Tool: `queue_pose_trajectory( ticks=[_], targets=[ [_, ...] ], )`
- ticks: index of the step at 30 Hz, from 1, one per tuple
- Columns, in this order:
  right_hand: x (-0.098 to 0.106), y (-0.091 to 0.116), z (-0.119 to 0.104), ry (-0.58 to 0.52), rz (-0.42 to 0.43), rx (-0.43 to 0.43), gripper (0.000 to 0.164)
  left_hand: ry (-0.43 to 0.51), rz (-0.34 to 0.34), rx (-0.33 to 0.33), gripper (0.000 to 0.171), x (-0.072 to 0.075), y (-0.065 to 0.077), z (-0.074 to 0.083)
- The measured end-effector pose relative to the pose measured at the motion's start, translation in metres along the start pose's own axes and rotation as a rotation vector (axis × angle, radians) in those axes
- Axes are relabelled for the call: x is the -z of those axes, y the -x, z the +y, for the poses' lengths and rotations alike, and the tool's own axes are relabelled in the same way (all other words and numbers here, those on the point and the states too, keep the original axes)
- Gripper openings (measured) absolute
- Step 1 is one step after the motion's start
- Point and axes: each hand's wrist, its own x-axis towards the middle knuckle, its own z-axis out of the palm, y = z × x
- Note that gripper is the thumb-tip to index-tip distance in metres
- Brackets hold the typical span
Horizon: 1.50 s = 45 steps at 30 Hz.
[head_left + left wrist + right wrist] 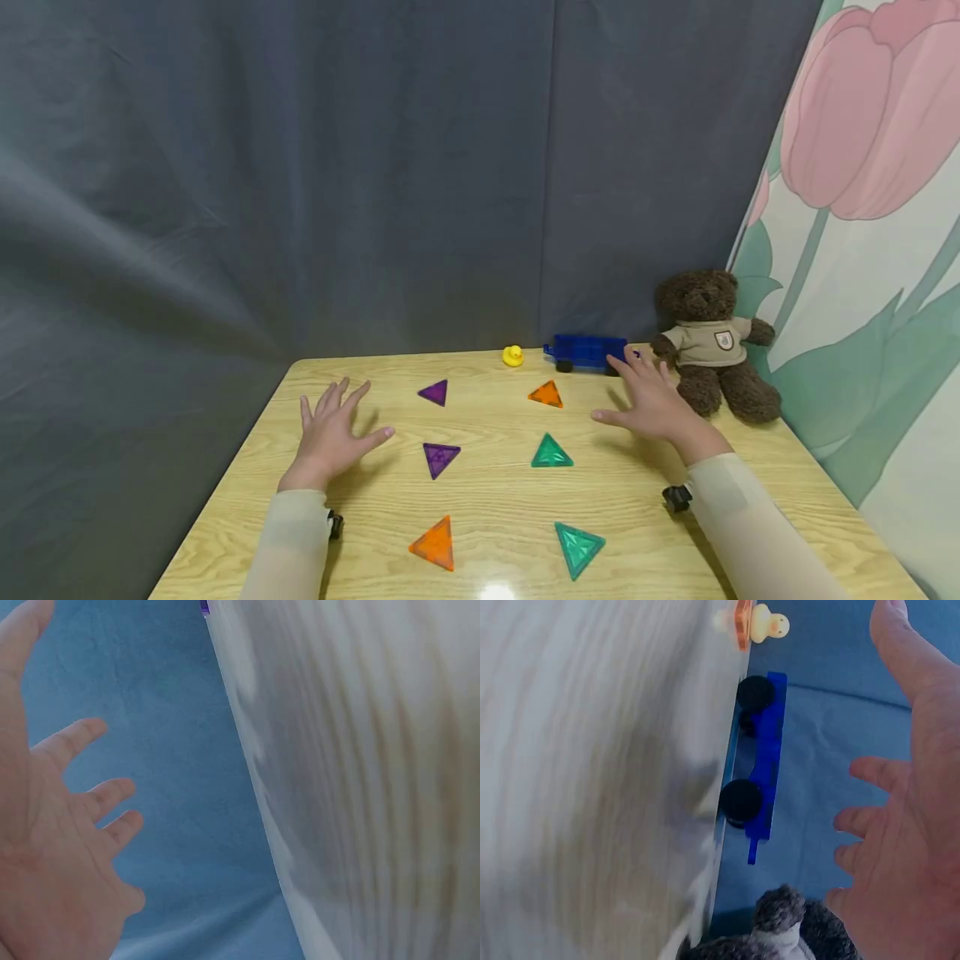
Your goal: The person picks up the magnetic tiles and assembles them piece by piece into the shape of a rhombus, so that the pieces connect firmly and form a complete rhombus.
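- Purple far tile (437, 392) and purple middle tile (438, 457) are lying flat on the wooden table (495, 500), lining up with a near orange tile (437, 545).
- Another column, to their right, is running from a far orange tile (547, 395) through a middle green tile (551, 454) to a near green tile (577, 548).
- Left hand (330, 437) is hovering with fingers spread, gripping nothing, its thumb pointing towards the purple middle tile.
- Right hand (648, 400) is likewise hovering loose and ungripping; its fingers are overlapping the blue wagon (581, 348) in the head view, yet the right wrist view is showing a gap.
- Such flat tiles are probably calling for fingertip pinches at opposite edges, not palm grabs.
- Spaces between tiles are leaving fingertips room.
- Lifting the right hand clear of the wagon and teddy bear (708, 342) is seeming wise when moving inwards.
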Motion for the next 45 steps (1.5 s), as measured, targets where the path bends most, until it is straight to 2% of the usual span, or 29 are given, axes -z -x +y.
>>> queue_pose_trajectory(
  ticks=[7,16,26,34,45],
  targets=[
    [-0.001,-0.014,-0.013,-0.025,-0.016,0.045,0.115,0.04,-0.014,-0.008,0.105,0.002,0.006,0.001],
    [-0.006,-0.034,-0.032,-0.086,-0.038,0.087,0.096,0.135,-0.073,0.028,0.096,0.005,0.014,0.008],
    [-0.016,-0.054,-0.048,-0.158,-0.054,0.104,0.083,0.188,-0.139,0.032,0.077,0.002,0.019,0.017],
    [-0.021,-0.066,-0.072,-0.184,-0.092,0.105,0.083,0.274,-0.189,0.03,0.073,-0.004,0.023,0.026],
    [-0.033,-0.078,-0.087,-0.199,-0.17,0.104,0.078,0.323,-0.255,-0.057,0.064,-0.015,0.021,0.048]
  ],
)
